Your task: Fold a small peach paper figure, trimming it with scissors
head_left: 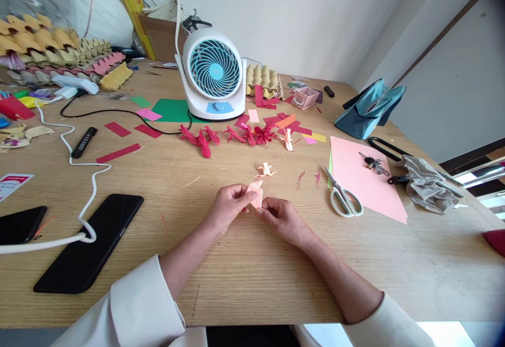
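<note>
Between my two hands, above the wooden table (221, 284), is a small folded piece of pale pink paper (256, 193) with pointed corners. My left hand (230, 204) pinches its left side, thumb lying across the front. The fingertips of my right hand (284, 219) are closed on its lower right corner. Just beyond my hands lies a small pale pink folded paper figure (266, 169). Farther back, several red folded paper figures (203, 141) lie in a row, with another pale pink figure (288, 139) at the right end.
White-handled scissors (344, 197) and pink paper sheets (363, 189) with keys (374, 164) lie to the right. A white fan (215, 76) stands at the back. Left are a black phone (90, 241), a white cable (94, 189) and a black marker (84, 142). A blue bag (369, 112) stands back right.
</note>
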The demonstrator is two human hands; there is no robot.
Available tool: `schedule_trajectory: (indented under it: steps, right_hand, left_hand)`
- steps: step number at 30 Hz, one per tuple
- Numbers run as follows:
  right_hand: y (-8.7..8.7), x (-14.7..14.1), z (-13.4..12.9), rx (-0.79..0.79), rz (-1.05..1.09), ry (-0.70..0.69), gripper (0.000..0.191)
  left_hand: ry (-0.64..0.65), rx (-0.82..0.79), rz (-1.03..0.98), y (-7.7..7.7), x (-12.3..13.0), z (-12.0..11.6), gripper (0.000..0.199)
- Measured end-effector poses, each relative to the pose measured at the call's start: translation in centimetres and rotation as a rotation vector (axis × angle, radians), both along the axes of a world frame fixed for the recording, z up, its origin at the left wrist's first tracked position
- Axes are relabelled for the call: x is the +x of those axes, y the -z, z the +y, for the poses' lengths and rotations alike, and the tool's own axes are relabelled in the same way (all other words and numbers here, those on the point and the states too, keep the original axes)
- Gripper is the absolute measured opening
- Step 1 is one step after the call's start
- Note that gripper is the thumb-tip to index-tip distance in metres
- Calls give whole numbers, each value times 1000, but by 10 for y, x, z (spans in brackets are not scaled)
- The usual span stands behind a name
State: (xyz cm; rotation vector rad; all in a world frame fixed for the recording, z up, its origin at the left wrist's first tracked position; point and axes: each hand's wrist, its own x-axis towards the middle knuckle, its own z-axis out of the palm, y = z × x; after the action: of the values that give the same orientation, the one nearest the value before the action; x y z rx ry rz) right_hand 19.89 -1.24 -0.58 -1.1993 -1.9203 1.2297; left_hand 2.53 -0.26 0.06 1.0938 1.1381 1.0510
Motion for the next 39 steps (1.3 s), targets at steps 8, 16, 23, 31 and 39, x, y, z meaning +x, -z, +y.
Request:
schedule_trajectory:
  steps: [8,16,23,31,39]
  right_hand:
    - [-5,2,2,-82,185,47,31]
    - [2,1,9,-126,364,159,38]
    - [7,-2,10,-175,445,208,39]
    - [8,1,10,-291,597,236,32]
    - [1,3,7,-312,585,220,30]
  left_hand:
    - [139,9,46,-3,-3,-2,36]
    - [191,229,391,11,-4,0,45]
    - [-64,652,634,3,0,-9,16]
    - [80,1128,982,-12,1,-13,25]
    - [73,1194,972,-7,-1,-13,29]
